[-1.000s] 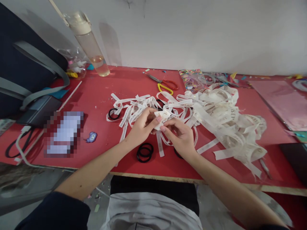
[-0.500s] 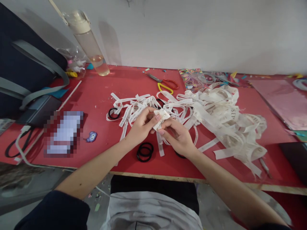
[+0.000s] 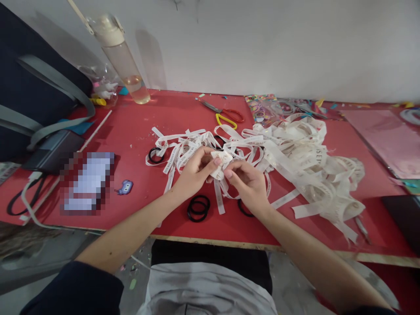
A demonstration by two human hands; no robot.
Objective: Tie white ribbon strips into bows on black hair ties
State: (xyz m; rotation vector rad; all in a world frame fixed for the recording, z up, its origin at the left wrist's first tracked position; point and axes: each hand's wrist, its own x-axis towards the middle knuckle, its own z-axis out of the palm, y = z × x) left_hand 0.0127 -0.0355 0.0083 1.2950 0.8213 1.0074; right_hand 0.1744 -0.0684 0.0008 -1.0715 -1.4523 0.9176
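Observation:
A small folded piece of white printed ribbon (image 3: 219,169) is pinched between the thumb and fingers of my left hand (image 3: 197,169). My right hand (image 3: 246,181) is closed at the ribbon's right edge, thumb and index finger pressed together on it. Under and behind both hands lies a loose tangle of narrow white ribbon with dark lettering (image 3: 177,157). Black hair ties (image 3: 198,208) rest on the table just below the hands, and another black ring (image 3: 155,155) sits among the ribbon at the left. My right hand partly covers one more black ring (image 3: 243,207).
A heap of wider white ribbon (image 3: 315,162) spreads over the right. Scissors with red and yellow handles (image 3: 226,115) lie behind the ribbon. On the left are a phone (image 3: 88,181), a small purple charm (image 3: 125,187), a black box (image 3: 52,151) and a water bottle (image 3: 126,65).
My right thumb and fingers have shifted slightly up and right along the folded ribbon, whose shape has turned a little. My left hand stays almost in place.

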